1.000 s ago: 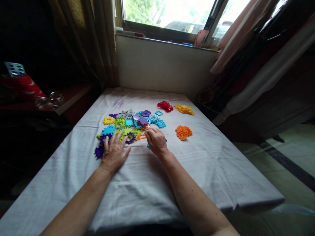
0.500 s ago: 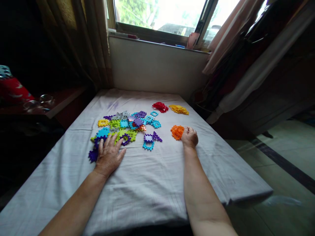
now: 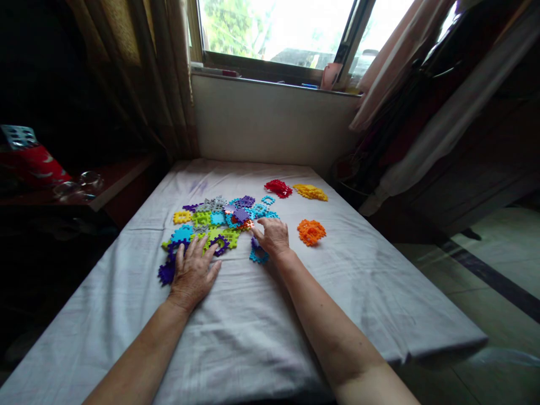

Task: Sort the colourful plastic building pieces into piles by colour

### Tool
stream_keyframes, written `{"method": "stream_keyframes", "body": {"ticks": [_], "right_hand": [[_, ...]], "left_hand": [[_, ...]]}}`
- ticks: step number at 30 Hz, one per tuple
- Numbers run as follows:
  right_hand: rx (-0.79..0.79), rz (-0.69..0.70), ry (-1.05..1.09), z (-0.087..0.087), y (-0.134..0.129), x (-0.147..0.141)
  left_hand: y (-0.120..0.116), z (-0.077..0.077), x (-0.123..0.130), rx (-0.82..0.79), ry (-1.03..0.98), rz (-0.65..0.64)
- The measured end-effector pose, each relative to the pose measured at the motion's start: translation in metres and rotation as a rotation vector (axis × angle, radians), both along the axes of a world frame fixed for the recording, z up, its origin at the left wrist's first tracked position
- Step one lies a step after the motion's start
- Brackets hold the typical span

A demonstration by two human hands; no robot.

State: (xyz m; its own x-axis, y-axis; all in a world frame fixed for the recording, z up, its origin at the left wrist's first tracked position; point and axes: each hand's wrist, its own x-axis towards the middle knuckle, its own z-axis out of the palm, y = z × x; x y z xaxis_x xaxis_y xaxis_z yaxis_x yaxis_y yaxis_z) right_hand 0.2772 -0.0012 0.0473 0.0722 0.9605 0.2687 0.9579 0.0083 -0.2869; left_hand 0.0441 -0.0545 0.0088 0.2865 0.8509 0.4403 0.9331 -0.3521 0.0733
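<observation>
My left hand (image 3: 194,274) lies with fingers spread at the near left edge of a mixed pile of plastic interlocking tiles, its fingertips touching lime green tiles (image 3: 202,219) and dark purple tiles (image 3: 167,273). My right hand (image 3: 273,237) hovers at the pile's right edge, thumb and fingers apart and slightly curled, close to a few orange tiles (image 3: 247,224). It partly hides a light blue tile (image 3: 259,256) and a purple one beneath it. To its right lies a separate heap of orange tiles (image 3: 311,232).
A red heap (image 3: 278,188) and a yellow heap (image 3: 311,192) of tiles sit farther back on the sheet-covered table (image 3: 236,326). Behind stands a low wall under a window. Hanging clothes (image 3: 422,146) are at right; a side table with a red container (image 3: 36,166) stands at left.
My right hand has left the orange heap and moved left to the mixed pile. My left hand stays on the pile. The whole view has shifted slightly.
</observation>
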Motion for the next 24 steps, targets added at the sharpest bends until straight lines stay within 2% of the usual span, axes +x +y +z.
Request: {"method": "stream_keyframes", "body": {"ticks": [5,10,14,18,22,24], "right_hand": [[-0.099,0.006,-0.075,0.005,0.009,-0.014],[0.017,0.07,0.037,0.012,-0.003,-0.006],[0.098,0.033,0.162,0.019,-0.012,0.017],[0.152,-0.134,0.21,0.016,-0.016,0.063],[0.169,-0.42,0.193,0.001,-0.025,0.118],[0.145,-0.51,0.168,-0.008,-0.03,0.137]], "left_hand": [[0.001,-0.001,0.0,-0.004,-0.016,-0.004],[0.001,-0.002,-0.001,-0.009,-0.027,-0.018],[0.0,-0.002,-0.001,-0.018,-0.027,-0.021],[-0.001,-0.002,-0.001,0.01,-0.016,-0.018],[0.0,-0.002,0.0,0.025,-0.005,-0.019],[0.0,-0.002,0.0,0.02,-0.011,-0.021]]}}
